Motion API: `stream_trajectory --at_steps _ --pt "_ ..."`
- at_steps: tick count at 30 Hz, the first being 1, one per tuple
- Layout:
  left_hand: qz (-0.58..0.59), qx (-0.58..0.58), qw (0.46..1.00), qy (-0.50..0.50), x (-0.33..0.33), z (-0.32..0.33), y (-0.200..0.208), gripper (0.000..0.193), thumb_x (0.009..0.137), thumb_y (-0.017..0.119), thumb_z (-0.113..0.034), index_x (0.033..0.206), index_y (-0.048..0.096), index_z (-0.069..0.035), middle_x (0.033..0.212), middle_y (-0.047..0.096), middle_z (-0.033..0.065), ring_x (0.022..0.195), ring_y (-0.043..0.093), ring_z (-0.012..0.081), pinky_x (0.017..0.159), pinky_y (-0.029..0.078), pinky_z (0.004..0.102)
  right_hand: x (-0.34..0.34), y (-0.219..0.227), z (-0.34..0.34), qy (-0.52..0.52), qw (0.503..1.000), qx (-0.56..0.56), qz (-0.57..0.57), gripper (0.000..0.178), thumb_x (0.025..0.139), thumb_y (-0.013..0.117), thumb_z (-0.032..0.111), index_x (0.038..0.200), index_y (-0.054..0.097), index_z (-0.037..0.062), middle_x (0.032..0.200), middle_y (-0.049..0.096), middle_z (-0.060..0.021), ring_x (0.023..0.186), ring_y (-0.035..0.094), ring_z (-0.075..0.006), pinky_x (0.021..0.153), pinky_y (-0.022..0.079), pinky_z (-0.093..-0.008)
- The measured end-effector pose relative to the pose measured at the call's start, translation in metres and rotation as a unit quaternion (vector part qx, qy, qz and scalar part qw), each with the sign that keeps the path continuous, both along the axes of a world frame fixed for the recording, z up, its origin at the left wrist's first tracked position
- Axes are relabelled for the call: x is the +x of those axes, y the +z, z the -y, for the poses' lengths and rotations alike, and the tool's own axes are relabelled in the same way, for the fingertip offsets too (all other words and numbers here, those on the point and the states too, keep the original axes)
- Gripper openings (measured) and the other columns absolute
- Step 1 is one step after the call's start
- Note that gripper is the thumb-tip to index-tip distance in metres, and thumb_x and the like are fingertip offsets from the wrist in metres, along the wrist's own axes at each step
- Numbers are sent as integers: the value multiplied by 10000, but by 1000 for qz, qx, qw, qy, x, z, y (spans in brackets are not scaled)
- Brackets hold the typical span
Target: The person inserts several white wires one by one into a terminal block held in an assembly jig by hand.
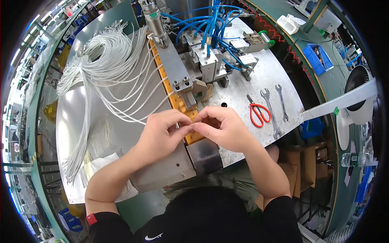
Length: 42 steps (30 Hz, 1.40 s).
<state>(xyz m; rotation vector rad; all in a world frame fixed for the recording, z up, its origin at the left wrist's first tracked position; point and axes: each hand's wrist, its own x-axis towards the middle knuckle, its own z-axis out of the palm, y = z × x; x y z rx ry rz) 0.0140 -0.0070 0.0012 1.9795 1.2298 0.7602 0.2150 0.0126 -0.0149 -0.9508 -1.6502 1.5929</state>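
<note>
Fine two-handed work above a bench fixture. The person's left hand (160,131) and right hand (227,129) meet at the tips of thumb and forefinger, each narrowed to a fine pinch; whether a small piece lies between the fingertips cannot be told. The step in hand appears to be close handling of a slight part, possibly the end of one of the long, thin, flexible white cables (91,67), whose nearest strand runs up to the left hand. The next move seems to call for a light, steady pinch and exact alignment rather than force. Pose: the forearms converge from below, elbows spread wide, wrists turned inward, remaining fingers curled toward the palms. Beneath the fingertips lies a long, narrow orange rail (176,102); nearer the body, at its end, sits a smooth, dark-grey metal block (205,156). Just beyond the hands, a flat, bolted grey metal bar (174,65) extends alongside the rail. To the right of the right hand lie red-handled scissors (261,115) and two silver steel wrenches (271,111). Beyond the left hand, the cables fan across the pale metal table (73,125) into a thick coil. Farthest ahead, blue plastic tubes (214,24) arch over the fixture.
</note>
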Motion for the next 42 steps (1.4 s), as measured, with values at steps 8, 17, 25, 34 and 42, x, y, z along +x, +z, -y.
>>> stream_trajectory --at_steps 8,17,25,34,42 --pt "92 -148 985 5 2 3 -3 140 865 631 -97 897 653 38 672 607 72 581 499 89 536 413 257 16 -2 -8 82 993 -73 -29 110 870 630 80 901 625 -26 736 624 -17 607 553 -56 549 445 -200" --pt "37 -97 995 -14 7 6 -3 131 858 620 -92 898 652 29 697 613 109 576 535 143 539 420 267 9 -7 -1 13 998 -52 32 101 863 599 69 894 617 -25 723 613 -9 586 541 -51 532 433 -199" --pt "20 78 997 -12 9 10 -12 75 828 645 -16 887 643 30 749 615 60 594 538 107 550 426 246 2 -5 -1 -7 996 -94 2 90 866 586 60 908 609 -15 697 593 3 576 536 -45 514 420 -197" --pt "111 -24 993 -32 4 8 -15 80 831 621 -29 877 632 36 695 575 58 572 491 110 505 387 259 8 4 0 32 994 -106 -16 72 865 593 48 890 613 -16 699 605 -11 576 544 -49 515 418 -186" --pt "147 -73 986 -37 3 10 -16 75 839 613 -32 879 633 29 720 575 49 596 478 86 521 380 248 10 4 5 42 996 -73 -13 77 867 610 60 860 615 -17 686 604 -8 584 532 -47 519 411 -191"
